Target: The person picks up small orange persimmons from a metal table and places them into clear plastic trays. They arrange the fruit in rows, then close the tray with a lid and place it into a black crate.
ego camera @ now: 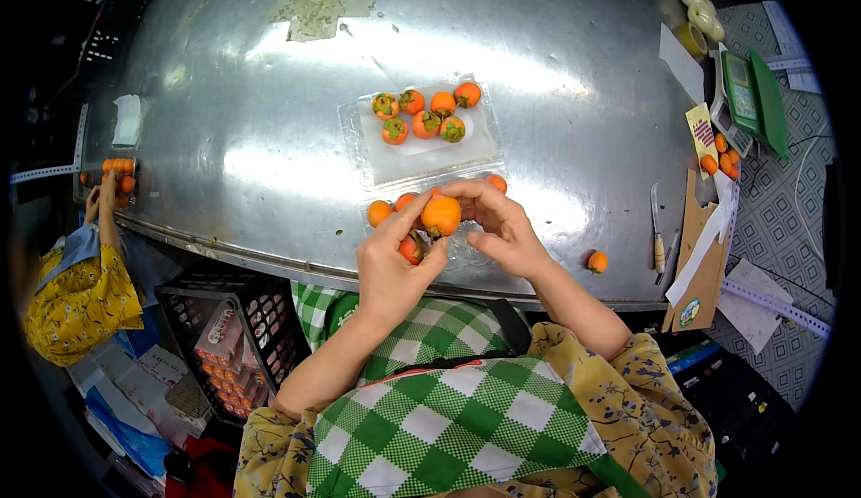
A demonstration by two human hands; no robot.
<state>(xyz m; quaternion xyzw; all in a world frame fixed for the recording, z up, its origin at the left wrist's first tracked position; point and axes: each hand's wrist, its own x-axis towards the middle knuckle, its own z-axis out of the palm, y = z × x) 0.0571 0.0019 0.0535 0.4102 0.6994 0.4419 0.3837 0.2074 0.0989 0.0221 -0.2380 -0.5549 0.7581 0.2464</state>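
Observation:
My left hand (393, 266) holds an orange persimmon (441, 214) at its fingertips, the leafy end turned down. A second persimmon (410, 248) with a green calyx sits by its palm. My right hand (501, 229) curves around the far side, fingertips at the top of the raised fruit and thumb apart from it. Beneath both hands lies the near half of a clear plastic clamshell tray (464, 252), partly hidden, with a persimmon (380, 213) at its left and another persimmon (496, 183) at its right. Several persimmons (426, 124) rest on the white-lined far half (397, 165).
A loose persimmon (597, 261) and a knife (657, 236) lie on the metal table (255, 128) to the right. Cardboard (696, 249), a green scale (740, 91) and tape (691, 39) line that edge. A black crate (232, 283) stands lower left. A co-worker's hands (101, 199) handle fruit at far left.

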